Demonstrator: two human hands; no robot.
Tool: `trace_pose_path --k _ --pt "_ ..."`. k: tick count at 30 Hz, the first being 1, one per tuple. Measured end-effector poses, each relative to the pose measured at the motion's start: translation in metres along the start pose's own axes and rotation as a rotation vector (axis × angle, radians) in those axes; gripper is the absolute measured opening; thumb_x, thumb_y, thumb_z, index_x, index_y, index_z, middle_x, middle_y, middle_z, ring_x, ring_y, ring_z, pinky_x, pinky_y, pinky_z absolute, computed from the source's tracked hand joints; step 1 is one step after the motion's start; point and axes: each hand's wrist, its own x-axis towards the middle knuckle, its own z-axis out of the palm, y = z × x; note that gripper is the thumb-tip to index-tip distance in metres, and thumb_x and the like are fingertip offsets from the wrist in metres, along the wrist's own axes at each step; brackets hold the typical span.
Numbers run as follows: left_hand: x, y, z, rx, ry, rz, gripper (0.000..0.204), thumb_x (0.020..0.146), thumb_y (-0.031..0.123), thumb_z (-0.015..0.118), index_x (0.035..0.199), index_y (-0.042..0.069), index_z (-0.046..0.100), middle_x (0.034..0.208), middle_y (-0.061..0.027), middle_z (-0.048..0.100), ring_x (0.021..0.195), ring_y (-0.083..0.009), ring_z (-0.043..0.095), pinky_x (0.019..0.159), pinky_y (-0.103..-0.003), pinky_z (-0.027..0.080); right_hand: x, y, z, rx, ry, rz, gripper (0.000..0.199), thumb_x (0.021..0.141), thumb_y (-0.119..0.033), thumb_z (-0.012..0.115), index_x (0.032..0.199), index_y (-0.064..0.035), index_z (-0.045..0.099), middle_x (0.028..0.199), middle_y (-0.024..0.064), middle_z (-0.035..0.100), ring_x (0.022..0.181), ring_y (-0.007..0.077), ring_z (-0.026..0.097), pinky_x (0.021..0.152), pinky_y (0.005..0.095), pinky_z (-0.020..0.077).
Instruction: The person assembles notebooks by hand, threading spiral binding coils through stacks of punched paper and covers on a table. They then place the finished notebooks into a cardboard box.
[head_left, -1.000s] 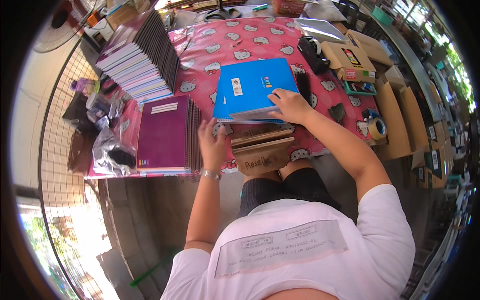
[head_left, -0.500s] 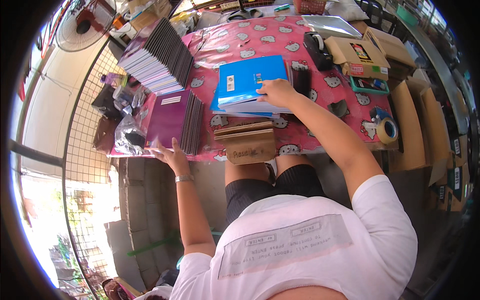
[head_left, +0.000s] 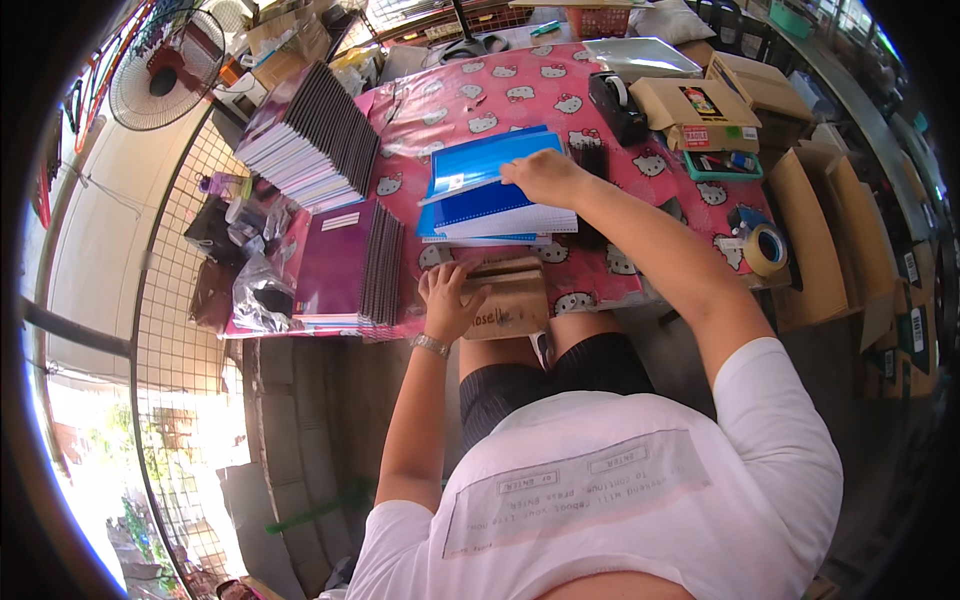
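My right hand (head_left: pixel 548 178) pinches the near edge of a shiny blue cover (head_left: pixel 485 165), tilting it up off the loose stack below. Under it lie a darker blue sheet (head_left: pixel 500 205) and white pages (head_left: pixel 545 222) with a row of punched holes along their near edge. My left hand (head_left: pixel 450 300) rests with fingers apart at the left side of a brown slotted block (head_left: pixel 515 295) on the table's front edge. Left of that hand is a stack of purple notebooks (head_left: pixel 335 260) with dark bindings. A taller notebook stack (head_left: pixel 310 140) leans behind it.
A pink patterned cloth (head_left: pixel 480 90) covers the table. On the right are a black device with a handle (head_left: pixel 618 108), a cardboard box (head_left: pixel 690 105), a green tray (head_left: pixel 720 170) and a tape roll (head_left: pixel 765 250). Plastic bags (head_left: pixel 262 285) lie at the left edge; a fan (head_left: pixel 165 70) stands beyond.
My left hand has left the purple stack and come right to the brown block. My right hand has raised the blue cover's near edge, exposing the punched pages.
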Motion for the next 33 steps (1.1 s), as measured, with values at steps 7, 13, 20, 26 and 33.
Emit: trace_pose_path --k 7,13,20,26,33 --pt "0.019 -0.017 -0.035 -0.779 0.524 -0.311 0.086 0.076 0.009 0.084 0.144 0.001 0.031 0.130 -0.0153 0.047 0.124 -0.0235 0.042 0.101 -0.036 0.041 -0.011 -0.087 -0.098 0.054 0.019 -0.180 0.014 0.092 -0.012 0.056 0.099 -0.0070 0.068 0.089 0.0126 0.073 0.079 0.0319 0.071 0.069 0.0419 0.0563" --pt "0.037 -0.046 -0.049 -1.243 0.081 -0.444 0.040 0.084 0.001 0.076 0.119 0.000 0.058 0.111 -0.0085 0.068 0.094 -0.0140 0.063 0.085 -0.029 0.049 -0.025 -0.081 -0.088 0.432 -0.172 0.120 0.031 0.098 -0.030 0.058 0.104 -0.0010 0.066 0.085 0.0171 0.071 0.079 0.0337 0.069 0.072 0.0382 0.0531" --pt "0.049 -0.056 -0.043 -1.436 0.152 -0.551 0.023 0.084 -0.001 0.072 0.106 0.003 0.065 0.098 -0.0051 0.070 0.086 -0.0132 0.065 0.077 -0.029 0.051 -0.104 -0.011 -0.005 1.684 -0.118 0.437 0.053 0.088 -0.029 0.076 0.128 -0.0011 0.055 0.114 0.0068 0.066 0.105 0.0183 0.062 0.080 0.0326 0.0531" --pt "0.065 -0.014 -0.082 -1.097 0.189 -0.531 0.026 0.084 0.001 0.071 0.108 0.004 0.061 0.091 -0.0036 0.068 0.078 -0.0139 0.065 0.072 -0.029 0.051 -0.126 -0.069 0.050 1.147 0.210 0.592 0.036 0.092 -0.016 0.071 0.122 -0.0011 0.059 0.108 0.0048 0.065 0.100 0.0113 0.059 0.086 0.0293 0.0508" --pt "-0.031 -0.066 0.026 -1.452 0.299 -0.748 0.036 0.086 0.026 0.064 0.118 0.011 0.054 0.104 -0.0035 0.064 0.088 -0.0156 0.061 0.069 -0.031 0.052 -0.168 -0.108 0.115 0.883 0.329 0.422 0.042 0.095 -0.028 0.065 0.125 -0.0003 0.055 0.125 0.0209 0.055 0.118 0.0327 0.054 0.101 0.0405 0.0402"
